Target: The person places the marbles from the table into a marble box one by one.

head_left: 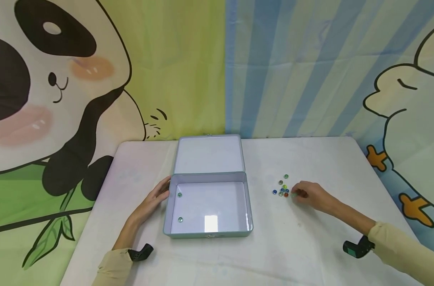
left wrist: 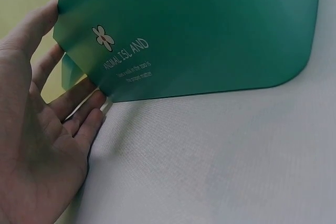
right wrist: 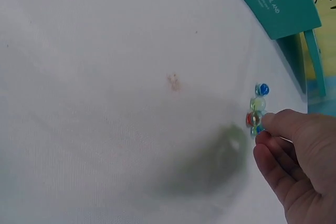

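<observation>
At the left, the left hand (head_left: 150, 202) rests against the outside of the tin box (head_left: 210, 234) at its far left corner, fingers somewhat apart and touching the wall without wrapping it. The box sits left of the middle of the table (head_left: 324, 159), its long sides running left to right, its lid (head_left: 210, 155) laid back toward the table's far edge. Inside, two greenish marbles (head_left: 180, 219) lie near the left wall.

Past the box's right wall, well apart from it, a loose group of marbles (head_left: 286, 176) straggles toward the far edge; being round, they have no long axis. They lie just left of the right hand (head_left: 313, 196), much the nearer of the two. Its thumb and fingertips are drawn together, seemingly clamped on a clear marble (head_left: 293, 195), though the fingers half hide it.
</observation>
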A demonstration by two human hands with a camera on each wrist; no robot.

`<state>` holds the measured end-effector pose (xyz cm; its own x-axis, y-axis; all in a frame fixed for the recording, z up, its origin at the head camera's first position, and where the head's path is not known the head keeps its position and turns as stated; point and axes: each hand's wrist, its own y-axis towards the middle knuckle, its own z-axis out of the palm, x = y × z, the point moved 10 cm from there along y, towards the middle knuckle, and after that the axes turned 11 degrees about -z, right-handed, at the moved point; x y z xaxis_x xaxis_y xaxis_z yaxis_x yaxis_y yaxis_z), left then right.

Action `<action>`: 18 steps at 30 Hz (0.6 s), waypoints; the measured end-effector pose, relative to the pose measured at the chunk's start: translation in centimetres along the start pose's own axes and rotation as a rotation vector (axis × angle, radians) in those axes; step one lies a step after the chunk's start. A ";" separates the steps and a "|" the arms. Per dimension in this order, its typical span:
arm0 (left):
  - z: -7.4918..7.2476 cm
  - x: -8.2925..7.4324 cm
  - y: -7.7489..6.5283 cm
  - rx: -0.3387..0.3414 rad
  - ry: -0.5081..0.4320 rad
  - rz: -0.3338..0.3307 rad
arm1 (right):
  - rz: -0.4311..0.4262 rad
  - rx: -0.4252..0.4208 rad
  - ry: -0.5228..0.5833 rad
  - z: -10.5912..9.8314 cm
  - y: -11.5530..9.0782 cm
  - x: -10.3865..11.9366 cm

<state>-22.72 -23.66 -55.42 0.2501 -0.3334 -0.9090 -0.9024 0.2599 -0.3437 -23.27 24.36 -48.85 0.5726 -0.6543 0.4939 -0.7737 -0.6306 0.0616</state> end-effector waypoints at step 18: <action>-0.2 0.5 0.3 -0.015 -0.005 -0.015 | -0.090 0.013 0.434 -1.7 2.8 10.9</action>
<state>-22.88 -23.90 -55.92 0.2658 -0.3326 -0.9049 -0.9037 0.2410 -0.3540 -19.65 16.13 -41.82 0.4684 -0.3627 0.8056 -0.7209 -0.6840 0.1112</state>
